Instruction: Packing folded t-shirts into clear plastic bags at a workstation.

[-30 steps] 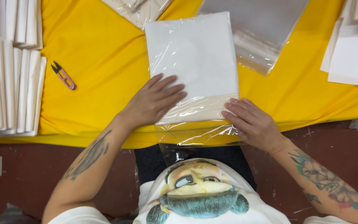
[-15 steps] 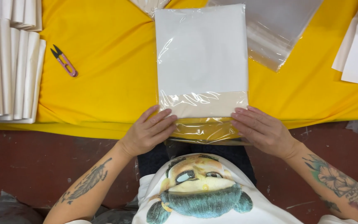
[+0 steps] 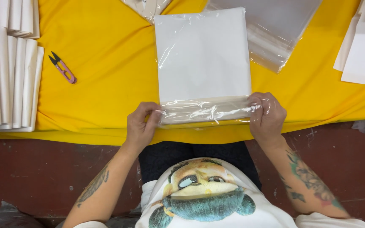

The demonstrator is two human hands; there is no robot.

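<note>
On the far left of the desk (image 3: 106, 63), which is draped in yellow cloth, lies a row of folded white pieces (image 3: 9, 71); just to their right sits a small pink-handled thread snipper (image 3: 63, 68).

The left hand (image 3: 142, 124) pinches the left end of the bag's open flap (image 3: 205, 110) between thumb and fingers. The flap is the near edge of a clear plastic bag (image 3: 203, 55), which lies flat mid-desk and holds a folded white piece.

The right hand (image 3: 268, 115) pinches the right end of the same flap, fingers curled under.

The step in hand appears to be closing the bag (flap folded over, not yet pressed flat). The next move likely calls for even pressure along the flap so that it lies without wrinkles.

Farther right lie a stack of empty clear bags (image 3: 275, 29) and white sheets (image 3: 362, 55).
</note>
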